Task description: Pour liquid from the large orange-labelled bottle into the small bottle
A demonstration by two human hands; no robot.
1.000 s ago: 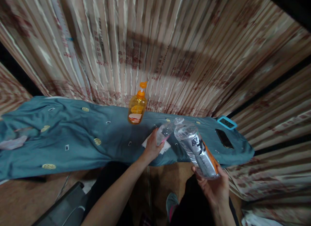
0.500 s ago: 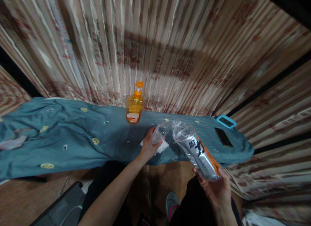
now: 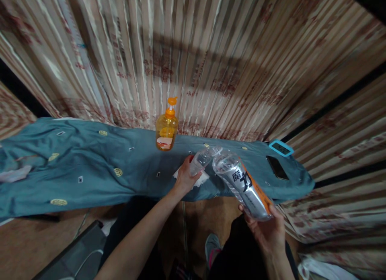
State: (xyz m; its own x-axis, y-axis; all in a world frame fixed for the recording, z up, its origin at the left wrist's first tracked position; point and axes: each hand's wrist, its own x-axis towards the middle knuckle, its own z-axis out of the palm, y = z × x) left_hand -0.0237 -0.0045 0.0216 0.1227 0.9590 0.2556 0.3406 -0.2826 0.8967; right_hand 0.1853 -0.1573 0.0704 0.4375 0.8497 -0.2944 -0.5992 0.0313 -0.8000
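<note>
- Two grips engaged; nearest, right hand (image 3: 266,230) low at right, cupped under base end of large clear bottle (image 3: 243,183), fingers curled onto its sides.
- Large clear bottle slanted, neck up and left, base end out past the front edge of cloth-covered bench (image 3: 141,163) in view.
- Left forearm (image 3: 141,236) on a long diagonal up from bottom edge, wrist nearly straight.
- Left hand (image 3: 183,179) over mid-bench, fingers wrapped around lower part of small clear bottle (image 3: 199,162), tilted to the right.
- Bottle necks overlapping in view; can't tell if touching.
- White tissue (image 3: 204,178) on bench just beyond left hand, partly hidden.
- Front bench edge close to left wrist; floor (image 3: 227,209) and shoe (image 3: 212,246) below.
- Room: long stretch of rumpled cloth left of hands; shorter stretch between large clear bottle and phone (image 3: 277,168).
- Orange pump bottle (image 3: 167,133) upright near back edge, left of and behind left hand, apart from it.
- Phone flat near right end, blue-framed display (image 3: 281,148) just behind.
- Farthest: pleated curtain (image 3: 193,71) along back edge, tight limit on rear clearance.
</note>
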